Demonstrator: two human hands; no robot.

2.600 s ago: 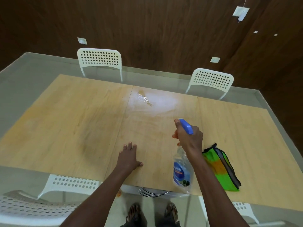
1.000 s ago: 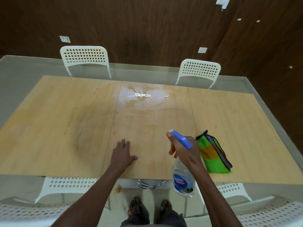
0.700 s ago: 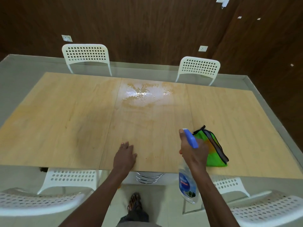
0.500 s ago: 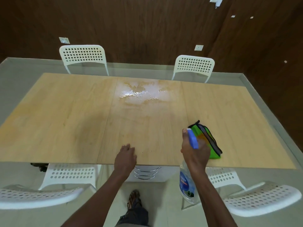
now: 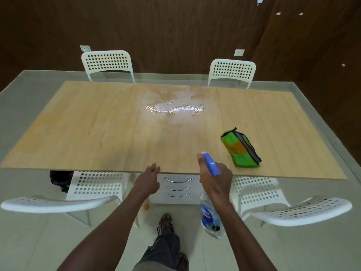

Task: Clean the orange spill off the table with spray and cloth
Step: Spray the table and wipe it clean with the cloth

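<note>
Both hands have drawn back to the near table (image 5: pixel 82 133) edge: the right hand (image 5: pixel 214 180) grips the spray bottle (image 5: pixel 210 218), the left hand (image 5: pixel 149 178) hangs relaxed, holding nothing. Ahead of the nozzle, the orange spill (image 5: pixel 175 109) glistens wet. Spraying looks done; wiping remains, and the cloth (image 5: pixel 241 148) lies untouched just right of the bottle.

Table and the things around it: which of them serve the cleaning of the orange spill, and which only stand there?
For the job: orange spill, wet and glistening on the table; spray bottle, gripped by the right hand; green cloth, lying untouched.

Just there: white chairs, drawer unit under the table, wall sockets. The left hand holds nothing.
</note>
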